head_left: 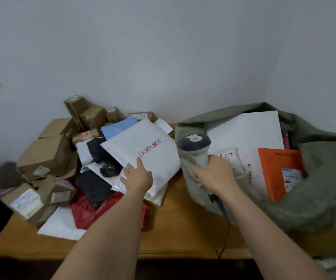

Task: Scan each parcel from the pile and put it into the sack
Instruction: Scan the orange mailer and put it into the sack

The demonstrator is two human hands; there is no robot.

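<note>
left hand (137, 175) grips white mailer (142, 150) on the pile (66, 158); right hand (215, 174) holds scanner (196, 145) beside green sack (314, 188).

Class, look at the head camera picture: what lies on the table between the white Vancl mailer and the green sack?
In the head view, only bare wooden table lies between the white Vancl mailer and the green sack; the scanner is held above that gap.

sack (314, 178) cut off at right edge, parcel labels (291, 176) unreadably blurred
</note>
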